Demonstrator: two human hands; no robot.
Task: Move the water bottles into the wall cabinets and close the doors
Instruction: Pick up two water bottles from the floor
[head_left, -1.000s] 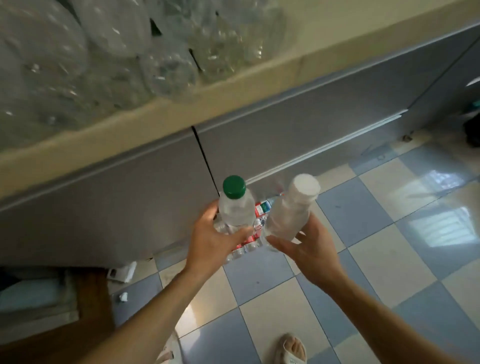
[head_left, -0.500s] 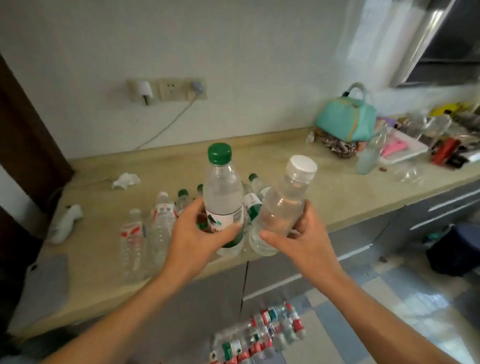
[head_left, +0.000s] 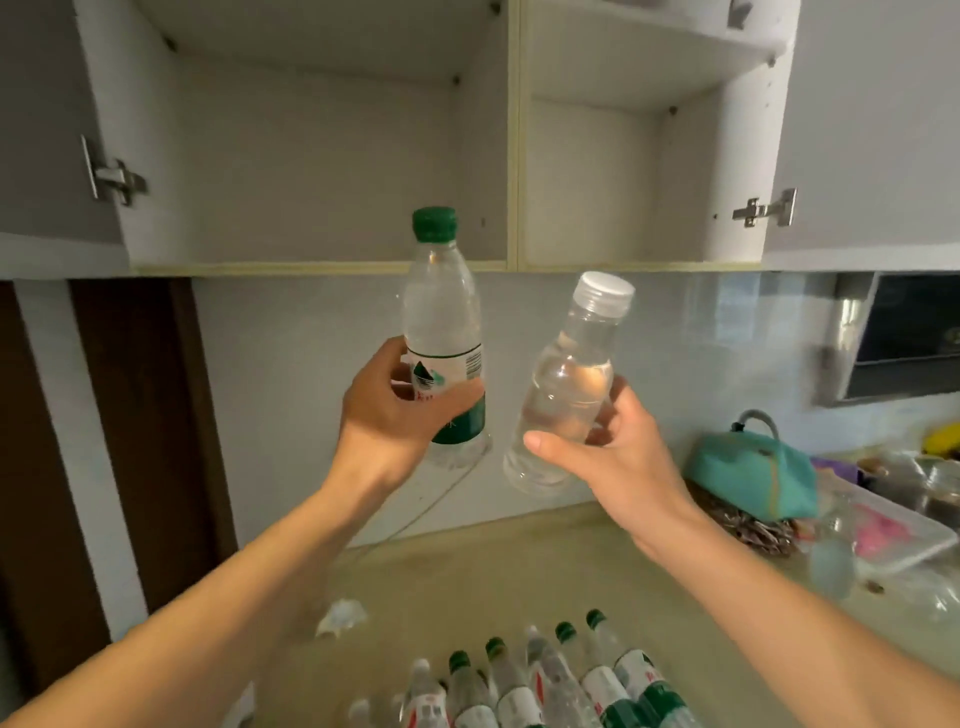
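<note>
Head view: the left hand (head_left: 395, 410) grips a green-capped bottle (head_left: 441, 332) upright, and the right hand (head_left: 613, 457) grips a white-capped bottle (head_left: 566, 384) tilted right, both raised just below the open wall cabinets (head_left: 514, 156). More bottles (head_left: 524, 680), somewhat blurred, stand near on the tabletop (head_left: 467, 571), a teal bag (head_left: 753, 475) at right
</note>
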